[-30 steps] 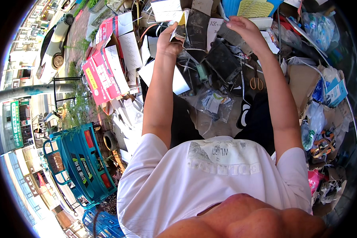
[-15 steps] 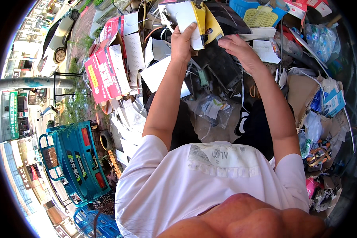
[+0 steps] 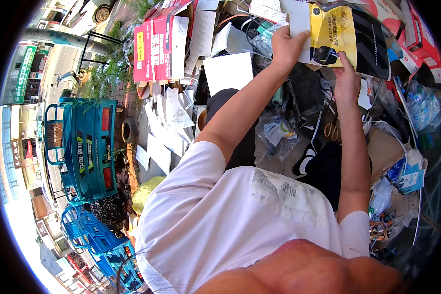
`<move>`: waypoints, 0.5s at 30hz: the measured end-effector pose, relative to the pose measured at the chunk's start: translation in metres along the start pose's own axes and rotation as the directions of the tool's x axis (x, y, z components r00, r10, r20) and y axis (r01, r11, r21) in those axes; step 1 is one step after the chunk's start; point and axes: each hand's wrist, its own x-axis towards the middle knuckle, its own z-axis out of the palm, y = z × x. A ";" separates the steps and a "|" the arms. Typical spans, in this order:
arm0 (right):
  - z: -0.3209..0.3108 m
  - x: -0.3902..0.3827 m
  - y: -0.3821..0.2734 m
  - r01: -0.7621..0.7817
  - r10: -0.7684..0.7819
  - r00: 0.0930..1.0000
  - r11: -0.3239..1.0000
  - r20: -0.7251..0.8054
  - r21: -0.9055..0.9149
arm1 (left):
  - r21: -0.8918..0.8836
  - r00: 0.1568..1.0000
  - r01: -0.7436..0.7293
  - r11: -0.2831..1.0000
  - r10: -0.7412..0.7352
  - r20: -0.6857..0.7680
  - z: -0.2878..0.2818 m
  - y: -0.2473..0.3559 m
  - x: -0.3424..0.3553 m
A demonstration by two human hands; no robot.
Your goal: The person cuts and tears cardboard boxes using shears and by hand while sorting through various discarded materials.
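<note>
Head view: the left hand is gripping the white left part of a printed cardboard piece, its thumb lying across the face. The piece is showing white, yellow and black panels from left to right and is spanning the upper right of the view, in front of the person. The right hand is touching the lower edge of the yellow panel, one finger reaching onto it; cannot tell whether it is pinching. A clear plastic bag is lying between the forearms, orange-handled scissors just left of the right forearm. A white board is lying left of the left forearm, near a pink-red box.
</note>
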 end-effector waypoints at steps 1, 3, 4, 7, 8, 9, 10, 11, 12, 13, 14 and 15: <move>0.002 -0.001 0.001 -0.007 0.007 1.000 1.000 0.011 0.005 | 0.146 0.999 -0.033 0.989 0.034 -0.002 -0.003 -0.011 0.007; 0.002 0.001 0.000 -0.016 0.015 0.999 1.000 0.045 0.023 | 0.310 0.984 -0.076 0.948 0.122 -0.132 -0.003 -0.019 0.009; 0.002 0.001 0.002 -0.024 0.022 0.997 0.999 0.073 0.036 | 0.281 0.984 -0.035 0.959 0.082 -0.158 -0.003 -0.023 0.008; 0.000 0.001 -0.004 -0.039 0.028 0.990 0.996 0.136 0.085 | 0.024 0.974 0.221 0.975 -0.220 -0.053 -0.010 -0.006 0.001; -0.003 0.001 -0.008 -0.041 0.024 0.987 0.993 0.158 0.107 | -0.071 0.924 0.382 0.922 -0.381 0.022 -0.014 0.013 -0.003; -0.002 0.003 -0.010 -0.048 0.022 0.982 0.990 0.190 0.134 | -0.150 0.903 0.428 0.891 -0.415 0.108 -0.021 0.015 -0.003; -0.006 0.009 -0.011 -0.050 0.023 0.976 0.991 0.215 0.121 | -0.219 0.874 0.482 0.848 -0.446 0.195 -0.027 0.017 -0.003; -0.008 0.012 -0.016 -0.074 0.049 0.968 0.993 0.244 0.093 | -0.264 0.849 0.514 0.816 -0.441 0.290 -0.031 0.014 0.000; -0.013 0.017 -0.017 -0.098 0.079 0.965 0.993 0.250 0.065 | -0.303 0.819 0.547 0.780 -0.424 0.388 -0.034 0.015 0.003; -0.016 0.022 -0.017 -0.123 0.109 0.961 0.992 0.255 0.037 | -0.336 0.782 0.582 0.741 -0.397 0.480 -0.038 0.015 0.005; -0.013 0.021 -0.017 -0.116 0.117 0.958 0.993 0.262 -0.021 | -0.359 0.808 0.556 0.750 -0.386 0.445 -0.038 0.024 0.000; -0.011 0.020 -0.016 -0.172 0.201 0.948 0.976 0.248 -0.135 | -0.363 0.846 0.510 0.780 -0.379 0.375 -0.042 0.025 0.000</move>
